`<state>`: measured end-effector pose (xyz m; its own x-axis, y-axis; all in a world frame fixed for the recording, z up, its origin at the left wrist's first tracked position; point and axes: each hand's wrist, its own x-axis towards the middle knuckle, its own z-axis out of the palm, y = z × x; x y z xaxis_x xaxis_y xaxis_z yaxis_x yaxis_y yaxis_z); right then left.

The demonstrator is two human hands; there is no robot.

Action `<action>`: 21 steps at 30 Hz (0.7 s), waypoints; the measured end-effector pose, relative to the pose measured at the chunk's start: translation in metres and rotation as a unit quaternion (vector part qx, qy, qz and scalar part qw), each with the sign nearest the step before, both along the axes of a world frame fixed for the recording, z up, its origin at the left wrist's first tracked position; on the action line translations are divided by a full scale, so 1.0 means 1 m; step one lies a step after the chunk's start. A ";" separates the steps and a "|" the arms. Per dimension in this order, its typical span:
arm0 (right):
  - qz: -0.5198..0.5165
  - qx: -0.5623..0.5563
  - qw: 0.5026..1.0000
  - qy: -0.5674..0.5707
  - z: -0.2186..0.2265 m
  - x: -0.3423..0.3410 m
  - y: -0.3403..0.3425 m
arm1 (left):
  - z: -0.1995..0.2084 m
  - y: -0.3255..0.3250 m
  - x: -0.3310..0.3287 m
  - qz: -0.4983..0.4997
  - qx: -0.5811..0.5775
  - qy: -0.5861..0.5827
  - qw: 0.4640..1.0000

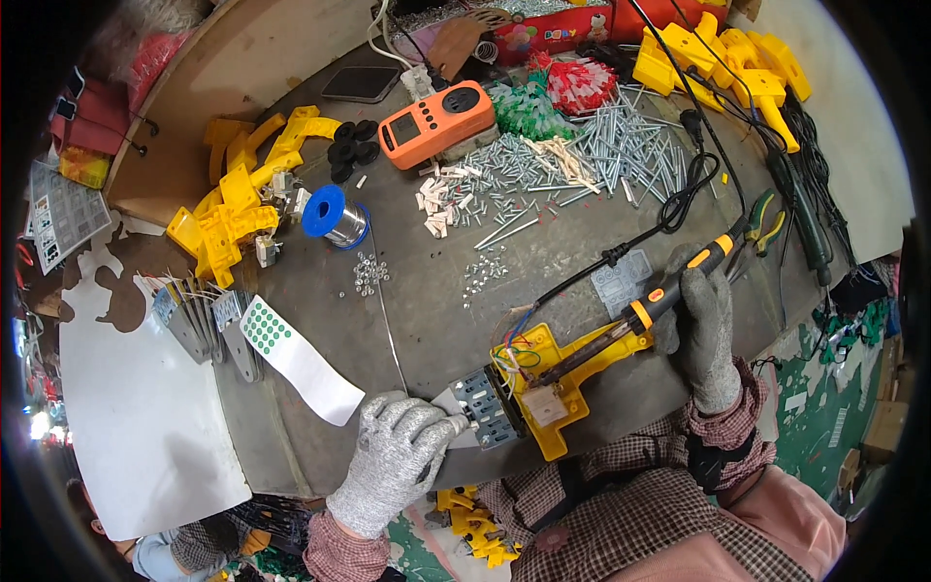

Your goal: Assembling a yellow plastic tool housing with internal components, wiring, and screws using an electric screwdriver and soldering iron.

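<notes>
My left hand [393, 456], in a grey glove, is closed on the pale end of a slotted metal plate [485, 409] near the table's front edge. The plate adjoins an open yellow plastic housing [548, 438] with thin coloured wires [511, 361] inside. My right hand [706, 325], also gloved, grips a soldering iron [655, 304] by its black and orange handle. The iron's shaft slants down-left over the housing; its tip is near the wires, though contact cannot be told. A solder strand runs from a blue spool [323, 211] down to my left hand.
Loose screws [621, 145], small nuts [370, 274] and an orange meter [436, 124] lie farther back. Yellow housings [228, 218] stand left, others [722, 63] far right. A sticker sheet [301, 364] lies left; pliers [766, 223] and black cables [693, 179] lie right.
</notes>
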<state>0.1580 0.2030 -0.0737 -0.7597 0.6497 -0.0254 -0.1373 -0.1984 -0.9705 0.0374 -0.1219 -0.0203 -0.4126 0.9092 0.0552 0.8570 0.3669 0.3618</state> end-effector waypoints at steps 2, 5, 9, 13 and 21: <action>-0.002 -0.003 1.000 -0.004 0.001 -0.001 0.000 | -0.003 0.000 0.001 0.032 0.070 -0.014 0.997; -0.001 -0.007 1.000 -0.005 0.002 0.002 0.000 | 0.008 0.021 0.000 0.048 0.121 -0.032 0.991; -0.016 -0.007 1.000 -0.008 -0.001 -0.002 -0.003 | 0.006 0.043 0.001 0.036 0.127 -0.060 0.989; 0.005 -0.009 1.000 0.000 -0.001 0.000 0.000 | 0.004 0.052 0.000 0.039 0.104 -0.062 0.992; -0.008 -0.001 1.000 -0.013 -0.001 -0.001 -0.001 | -0.002 0.056 -0.004 0.003 0.109 -0.049 0.993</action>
